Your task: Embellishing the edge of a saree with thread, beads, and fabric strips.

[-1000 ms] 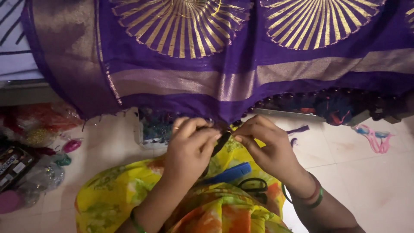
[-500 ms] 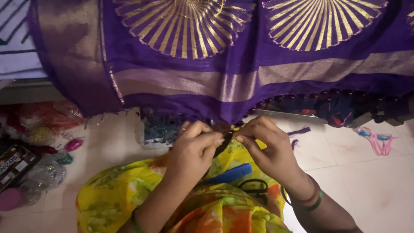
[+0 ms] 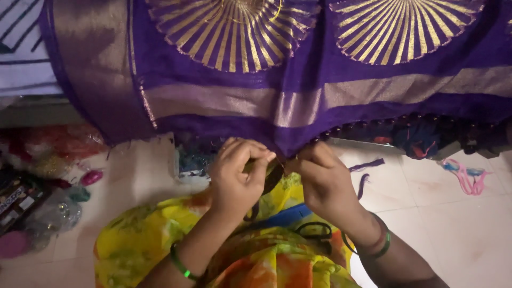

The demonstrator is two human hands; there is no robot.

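Just above both hands hangs the lower edge of a purple cloth (image 3: pixel 298 117) with gold fan patterns. Left hand (image 3: pixel 237 178) has its fingers curled closed, pinching a dark thread or tassel strand (image 3: pixel 272 178) at that edge. Right hand (image 3: pixel 322 181), touching the left, is likewise closed on the hem beside it. Below the right wrist, black scissors (image 3: pixel 314 232) lie on a yellow garment (image 3: pixel 133 240). Working this well likely means keeping the strand taut and both pinches close to the hem.
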